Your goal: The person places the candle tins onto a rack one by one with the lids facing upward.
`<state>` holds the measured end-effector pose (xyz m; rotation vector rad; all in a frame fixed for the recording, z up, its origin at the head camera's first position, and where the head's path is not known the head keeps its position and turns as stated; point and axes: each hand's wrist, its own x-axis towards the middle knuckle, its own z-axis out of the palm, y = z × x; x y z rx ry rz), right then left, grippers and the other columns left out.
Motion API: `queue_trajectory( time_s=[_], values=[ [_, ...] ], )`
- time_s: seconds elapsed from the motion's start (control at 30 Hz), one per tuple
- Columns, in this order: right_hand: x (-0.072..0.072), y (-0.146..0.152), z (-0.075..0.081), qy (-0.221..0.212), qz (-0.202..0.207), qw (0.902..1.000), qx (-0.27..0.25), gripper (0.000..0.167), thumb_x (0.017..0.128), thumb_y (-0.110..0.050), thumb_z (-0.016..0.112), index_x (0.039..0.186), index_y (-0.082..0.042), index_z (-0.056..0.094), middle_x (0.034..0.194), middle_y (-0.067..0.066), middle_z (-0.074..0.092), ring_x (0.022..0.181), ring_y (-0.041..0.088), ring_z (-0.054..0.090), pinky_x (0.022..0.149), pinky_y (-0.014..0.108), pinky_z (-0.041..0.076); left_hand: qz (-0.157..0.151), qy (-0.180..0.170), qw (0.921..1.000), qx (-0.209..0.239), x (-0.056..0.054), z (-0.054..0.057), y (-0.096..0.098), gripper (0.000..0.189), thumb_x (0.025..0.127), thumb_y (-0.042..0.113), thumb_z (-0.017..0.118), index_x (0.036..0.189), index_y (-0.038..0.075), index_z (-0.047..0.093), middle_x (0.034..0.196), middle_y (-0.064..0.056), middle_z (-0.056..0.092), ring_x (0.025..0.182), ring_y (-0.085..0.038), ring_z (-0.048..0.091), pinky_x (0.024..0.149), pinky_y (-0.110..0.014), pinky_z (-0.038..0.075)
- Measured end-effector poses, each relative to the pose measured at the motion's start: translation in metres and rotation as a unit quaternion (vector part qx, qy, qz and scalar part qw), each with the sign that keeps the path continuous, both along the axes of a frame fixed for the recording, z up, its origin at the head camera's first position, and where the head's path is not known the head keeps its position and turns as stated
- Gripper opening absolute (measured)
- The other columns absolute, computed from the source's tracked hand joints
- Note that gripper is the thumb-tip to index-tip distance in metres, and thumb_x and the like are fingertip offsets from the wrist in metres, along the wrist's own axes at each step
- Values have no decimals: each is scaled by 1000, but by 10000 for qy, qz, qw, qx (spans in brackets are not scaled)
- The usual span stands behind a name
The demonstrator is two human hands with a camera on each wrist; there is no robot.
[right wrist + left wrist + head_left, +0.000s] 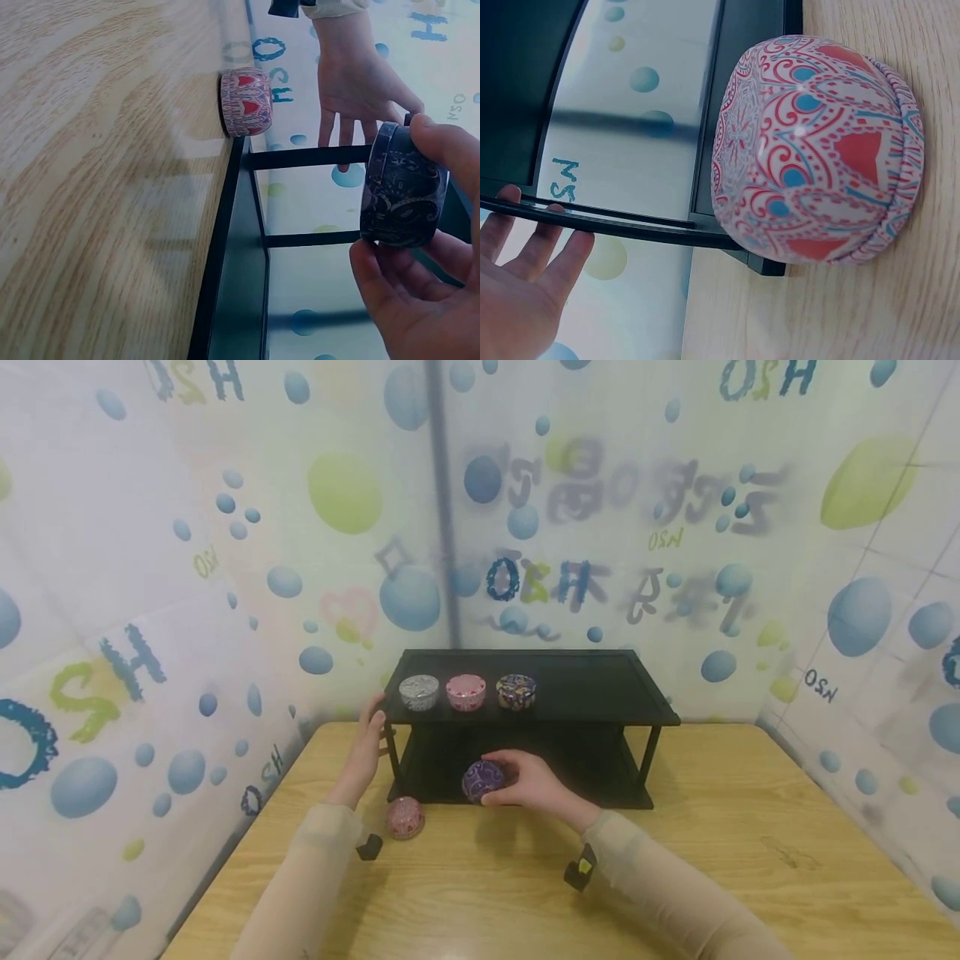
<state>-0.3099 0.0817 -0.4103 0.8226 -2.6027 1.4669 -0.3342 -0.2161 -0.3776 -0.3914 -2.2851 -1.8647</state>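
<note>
Pinched between the thumb and fingers of my right hand (528,783) is a small round purple patterned tin (482,781), tilted in front of the black rack's lower tier. In the right wrist view the same tin (405,187) looks dark with a paisley print. My left hand (367,747) is at the left front post of the two-tier black rack (577,689); its fingers (532,251) are fairly straight and touch the post. A pink-and-red patterned tin (405,817) sits on the table by the rack's front left foot, near my left wrist.
Along the front left of the rack's top stand a silver-grey tin (419,693), a pink tin (466,693) and a dark blue-and-gold tin (516,692). The wooden table (720,852) meets printed curtain-like walls (660,460) at the back and sides.
</note>
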Motion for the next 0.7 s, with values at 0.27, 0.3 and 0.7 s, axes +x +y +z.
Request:
queue_trajectory(
  time_s=[0.27,0.3,0.7],
  values=[
    [1,-1,4,-66,-72,10000,-11,59,69,-24,89,120,-8,64,109,7,67,94,19,64,79,32,55,-28,44,10000,30,2,1,0,54,105,31,27,154,13,13,156,-23,11,128,-55,32,101,-69,30],
    [0,-1,4,-65,-67,10000,-30,59,69,-23,89,120,-8,64,109,7,67,93,19,64,78,32,55,-23,45,10000,13,3,1,0,54,105,31,27,154,13,13,155,-24,11,128,-55,33,100,-69,30],
    [0,1,4,-270,33,9989,-386,59,69,-19,89,119,-5,61,111,9,64,96,22,65,79,30,55,-4,37,10000,-31,4,2,1,54,105,31,27,154,12,13,154,-26,14,127,-55,34,100,-69,31]
  ],
)
